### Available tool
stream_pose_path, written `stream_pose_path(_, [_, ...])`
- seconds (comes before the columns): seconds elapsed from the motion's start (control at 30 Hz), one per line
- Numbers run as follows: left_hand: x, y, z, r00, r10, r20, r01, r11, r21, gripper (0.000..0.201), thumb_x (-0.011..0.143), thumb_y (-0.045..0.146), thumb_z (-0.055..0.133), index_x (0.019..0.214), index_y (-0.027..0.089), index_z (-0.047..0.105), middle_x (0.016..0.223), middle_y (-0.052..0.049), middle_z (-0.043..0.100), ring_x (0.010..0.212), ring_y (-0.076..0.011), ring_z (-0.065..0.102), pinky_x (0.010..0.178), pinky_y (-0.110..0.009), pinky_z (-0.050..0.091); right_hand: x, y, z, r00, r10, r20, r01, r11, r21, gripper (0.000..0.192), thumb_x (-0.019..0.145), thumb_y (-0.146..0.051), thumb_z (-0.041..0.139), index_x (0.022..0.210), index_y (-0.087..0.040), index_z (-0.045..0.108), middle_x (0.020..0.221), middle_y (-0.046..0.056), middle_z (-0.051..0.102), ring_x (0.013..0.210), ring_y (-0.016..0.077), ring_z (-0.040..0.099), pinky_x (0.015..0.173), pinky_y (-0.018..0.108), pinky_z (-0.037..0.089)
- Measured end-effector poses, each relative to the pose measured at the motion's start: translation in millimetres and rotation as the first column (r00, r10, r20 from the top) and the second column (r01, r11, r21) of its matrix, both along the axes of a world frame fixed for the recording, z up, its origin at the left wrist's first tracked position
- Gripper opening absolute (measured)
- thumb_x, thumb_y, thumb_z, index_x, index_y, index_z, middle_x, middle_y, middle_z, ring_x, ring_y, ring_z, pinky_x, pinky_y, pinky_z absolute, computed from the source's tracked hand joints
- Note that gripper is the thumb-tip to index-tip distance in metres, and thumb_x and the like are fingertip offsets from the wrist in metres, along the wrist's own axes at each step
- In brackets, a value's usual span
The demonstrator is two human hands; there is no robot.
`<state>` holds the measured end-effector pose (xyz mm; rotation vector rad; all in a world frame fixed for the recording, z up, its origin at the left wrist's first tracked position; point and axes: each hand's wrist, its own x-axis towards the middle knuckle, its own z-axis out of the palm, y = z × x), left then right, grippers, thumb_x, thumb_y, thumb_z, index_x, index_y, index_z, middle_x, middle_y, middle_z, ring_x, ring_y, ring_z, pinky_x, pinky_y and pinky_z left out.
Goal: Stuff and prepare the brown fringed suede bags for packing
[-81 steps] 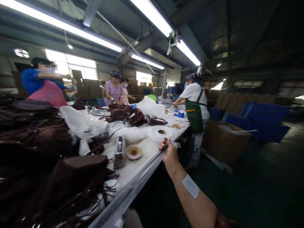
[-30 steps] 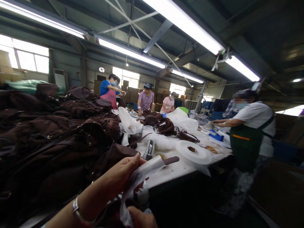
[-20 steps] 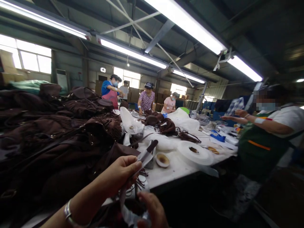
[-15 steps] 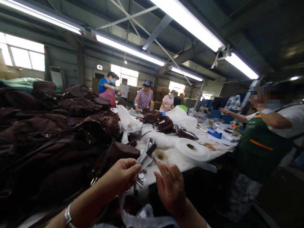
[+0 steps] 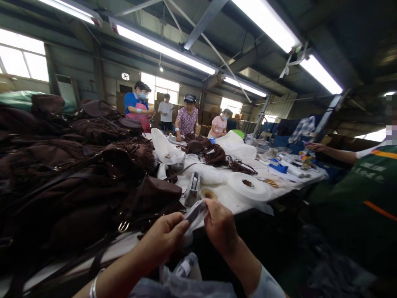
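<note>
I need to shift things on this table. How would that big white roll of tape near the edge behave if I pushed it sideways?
The white roll lies flat and wide, so it would likely slide rather than roll or tip. A loose tail seems to hang over the table edge, so it may drag or unwind. It looks like thin material, probably light for its size.

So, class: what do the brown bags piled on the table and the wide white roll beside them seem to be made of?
Brown bags: probably suede or faux suede; matte, soft-looking, fringed, with metal buckles. White roll: likely thin tissue or nonwoven sheet; pale, matte, wound around a core, loose end hanging limp off the table.
</note>
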<state>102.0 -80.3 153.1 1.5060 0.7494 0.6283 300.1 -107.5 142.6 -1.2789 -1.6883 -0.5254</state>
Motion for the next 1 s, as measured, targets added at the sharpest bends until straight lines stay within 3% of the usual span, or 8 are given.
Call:
stream_pose_path(0.07, [3.5,-0.9,-5.4,0.997,0.070,-0.022,-0.066,0.990,0.122,0.046,0.088,0.064,0.058,0.078,0.020,0.053,0.056,0.007,0.042,0.046,-0.0085,0.035,0.044,-0.020,0.027,-2.3,-1.2,3.2,0.947,0.076,-0.313,-0.132,0.978,-0.161,0.023,0.091,-0.019,0.047,0.098,-0.014,0.069,0.077,0.009,0.071,0.069,0.0194,0.067,0.064,0.031,0.053])
stream_pose_path(0.1, [5.1,-1.4,-7.5,0.994,0.101,-0.031,-0.093,0.976,0.197,0.042,0.091,0.058,0.057,0.076,0.019,0.055,0.058,0.006,0.044,0.049,-0.0093,0.038,0.047,-0.021,0.029,-4.1,-1.9,5.0,0.855,0.088,-0.511,-0.237,0.943,-0.234,0.020,0.091,-0.023,0.050,0.094,-0.016,0.069,0.067,0.005,0.067,0.060,0.0167,0.063,0.057,0.028,0.051])
stream_pose_path(0.2, [8.5,-3.2,-12.4,0.986,0.160,-0.042,-0.129,0.902,0.411,0.032,0.096,0.041,0.053,0.074,0.019,0.057,0.063,0.003,0.049,0.058,-0.0116,0.043,0.054,-0.023,0.033,-9.6,-3.5,7.8,0.322,0.000,-0.947,-0.589,0.783,-0.200,0.015,0.084,-0.032,0.063,0.080,-0.018,0.063,0.049,-0.005,0.050,0.040,0.0081,0.043,0.039,0.019,0.033])
stream_pose_path(0.3, [9.4,-5.8,-16.1,0.983,0.178,-0.048,-0.114,0.790,0.603,0.027,0.097,0.032,0.052,0.075,0.019,0.059,0.067,0.000,0.056,0.062,-0.0132,0.048,0.060,-0.025,0.036,-12.3,-4.6,2.7,-0.120,-0.064,-0.991,-0.734,0.677,0.045,0.020,0.070,-0.025,0.074,0.070,-0.018,0.056,0.047,-0.009,0.045,0.036,0.0030,0.033,0.035,0.014,0.024])
stream_pose_path(0.4, [8.3,-7.6,-18.8,0.985,0.158,-0.069,-0.057,0.677,0.733,0.022,0.098,0.029,0.051,0.085,0.018,0.064,0.075,-0.004,0.064,0.067,-0.0159,0.056,0.064,-0.026,0.039,-11.2,-6.5,-8.2,-0.305,-0.130,-0.943,-0.806,0.563,0.183,0.021,0.067,-0.019,0.075,0.068,-0.018,0.054,0.042,-0.011,0.039,0.034,0.0011,0.025,0.035,0.012,0.025])
stream_pose_path(0.57, [3.7,-6.3,-20.3,0.994,0.028,-0.105,0.065,0.621,0.781,0.019,0.101,0.029,0.050,0.097,0.019,0.066,0.083,-0.007,0.069,0.074,-0.0183,0.064,0.067,-0.027,0.043,-8.5,-10.7,-24.0,-0.364,-0.203,-0.909,-0.883,0.386,0.268,0.021,0.073,-0.018,0.072,0.065,-0.017,0.052,0.041,-0.010,0.040,0.032,0.0007,0.020,0.033,0.012,0.022])
stream_pose_path(0.77, [1.7,0.3,-17.2,0.999,-0.022,-0.027,0.035,0.605,0.795,0.020,0.097,0.025,0.055,0.115,0.021,0.065,0.093,-0.008,0.068,0.079,-0.0181,0.065,0.071,-0.025,0.047,-11.3,-8.6,-36.3,-0.351,-0.334,-0.875,-0.928,0.248,0.278,0.015,0.070,-0.021,0.068,0.071,-0.016,0.054,0.051,-0.007,0.044,0.035,0.0018,0.024,0.031,0.013,0.017])
stream_pose_path(1.0, [8.7,5.2,-17.0,0.995,-0.026,-0.097,0.091,0.625,0.775,0.016,0.095,0.031,0.061,0.096,0.019,0.071,0.084,-0.006,0.064,0.074,-0.0174,0.060,0.067,-0.026,0.044,-16.1,-3.1,-57.7,-0.283,-0.475,-0.833,-0.959,0.124,0.255,0.021,0.072,-0.029,0.069,0.077,-0.018,0.052,0.051,-0.009,0.040,0.039,0.0035,0.023,0.033,0.013,0.020])
